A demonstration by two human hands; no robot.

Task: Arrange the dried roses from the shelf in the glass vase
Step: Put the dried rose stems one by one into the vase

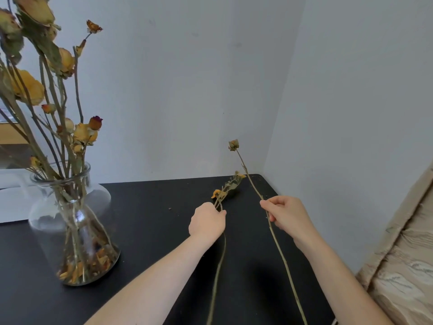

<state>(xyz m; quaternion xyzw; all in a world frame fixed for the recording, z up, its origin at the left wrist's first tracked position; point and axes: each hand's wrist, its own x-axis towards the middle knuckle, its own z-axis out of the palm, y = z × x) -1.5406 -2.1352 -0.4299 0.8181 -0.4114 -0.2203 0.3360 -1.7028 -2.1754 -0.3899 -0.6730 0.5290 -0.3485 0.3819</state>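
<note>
A glass vase (46,207) stands at the left of the black shelf top (145,231), filled with several dried yellow roses (30,87) on long stems. My left hand (207,221) is shut on a dried rose stem (219,273) whose yellow head and leaves (228,186) lie toward the back corner. My right hand (287,215) grips a second long dried rose (233,144), its small bud lifted upright above the surface and its stem (284,261) running down toward me.
White walls meet in a corner behind the shelf. A pale wooden board (403,254) leans at the right edge. Loose petals lie in the vase bottom (86,268). A white object (14,195) sits behind the vase at the far left.
</note>
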